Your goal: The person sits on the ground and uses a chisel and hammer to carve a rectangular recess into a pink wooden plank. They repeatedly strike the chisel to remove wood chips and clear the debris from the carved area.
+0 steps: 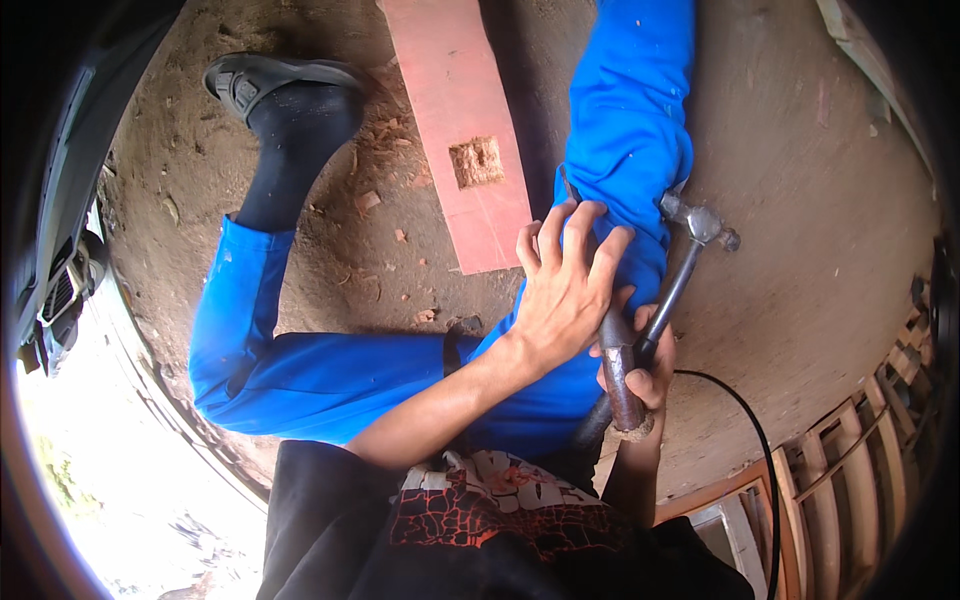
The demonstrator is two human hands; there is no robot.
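Note:
A chisel with a worn, dark round handle (622,385) slants across my right thigh, its butt end frayed. My right hand (655,360) is closed around this handle and also around the dark shaft of a hammer, thumb on the chisel. The hammer's metal head (704,226) lies beside my right shin. Over the front part of the chisel lies my left hand (565,285), fingers bent and spread apart; its palm covers most of the blade. Beyond its fingertips a thin dark tip pokes out. Just past them rests a reddish wooden board (455,100) with a square hole (477,162) cut in it.
Wood chips (368,202) are scattered on the brown ground left of the board. My blue-trousered legs (345,375) frame the work, the left foot in a dark sandal (270,82). Wooden frames (850,470) and a black cable (745,405) are at lower right. A vehicle part (65,230) stands at left.

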